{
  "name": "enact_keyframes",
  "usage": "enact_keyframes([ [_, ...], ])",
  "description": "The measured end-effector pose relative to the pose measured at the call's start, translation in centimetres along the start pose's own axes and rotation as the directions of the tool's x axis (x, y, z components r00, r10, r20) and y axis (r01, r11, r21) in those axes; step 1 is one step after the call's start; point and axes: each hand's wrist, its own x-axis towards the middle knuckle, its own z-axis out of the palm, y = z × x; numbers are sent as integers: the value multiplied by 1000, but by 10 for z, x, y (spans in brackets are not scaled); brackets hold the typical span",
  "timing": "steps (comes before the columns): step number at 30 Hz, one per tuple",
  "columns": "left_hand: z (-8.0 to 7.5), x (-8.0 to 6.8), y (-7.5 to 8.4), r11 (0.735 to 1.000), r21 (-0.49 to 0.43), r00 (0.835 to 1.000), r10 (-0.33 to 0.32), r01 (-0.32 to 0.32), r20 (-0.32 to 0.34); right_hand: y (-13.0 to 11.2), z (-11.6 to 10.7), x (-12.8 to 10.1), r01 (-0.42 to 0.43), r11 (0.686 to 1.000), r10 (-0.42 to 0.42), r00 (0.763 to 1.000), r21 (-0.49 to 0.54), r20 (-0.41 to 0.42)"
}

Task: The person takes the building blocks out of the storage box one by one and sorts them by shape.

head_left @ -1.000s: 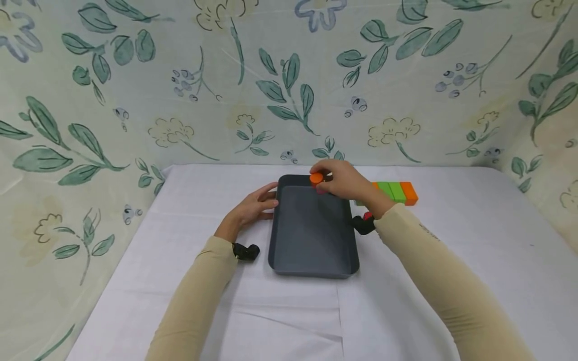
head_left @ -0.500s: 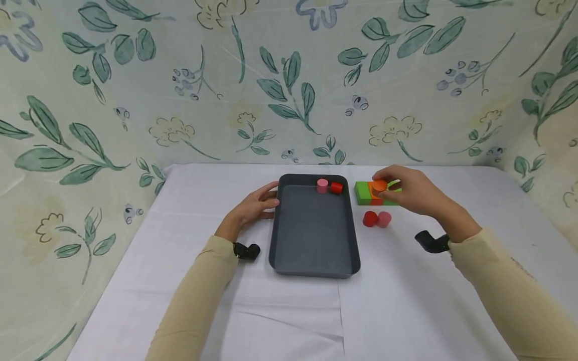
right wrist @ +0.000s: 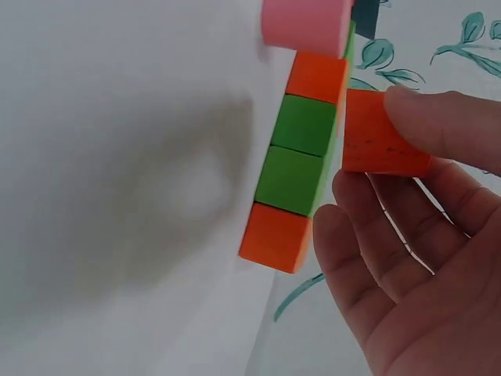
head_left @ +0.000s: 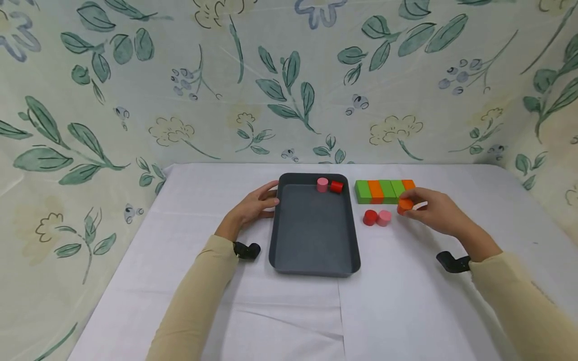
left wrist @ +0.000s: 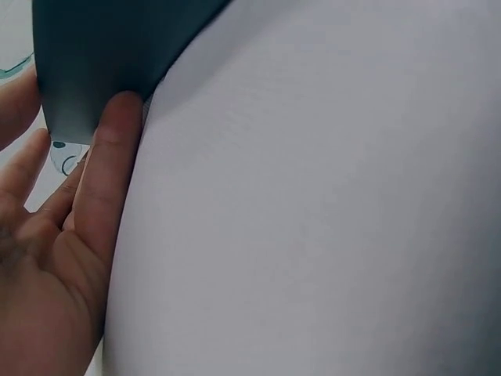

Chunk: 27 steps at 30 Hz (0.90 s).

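While my left hand (head_left: 253, 206) rests with relaxed fingers against the grey tray's (head_left: 311, 265) left wall at mid-frame, my right hand (head_left: 431, 210) pinches an orange cylinder (head_left: 405, 204) right of centre, just below the green-and-orange block row (head_left: 384, 191), near loose red and pink cylinders (head_left: 377, 218).

A dark grey rectangular plastic tray (head_left: 311, 235) holds pink (head_left: 322, 184) and red (head_left: 336, 187) wooden cylinders, green-and-orange wooden blocks (head_left: 383, 191) alternate nearby, and the table (head_left: 289, 311) wears white cloth.
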Motion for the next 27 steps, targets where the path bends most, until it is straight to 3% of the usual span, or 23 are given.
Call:
enact_keyframes([
  [9, 1, 1, 1, 1000, -8, 1000, -7, 7, -1, 18, 15, 4, -7, 1000, 6, 1000, 24, 24],
  [27, 0, 0, 0, 1000, -2, 1000, -10, 10, -3, 19, 27, 7, -35, 997, 31, 997, 62, 69],
])
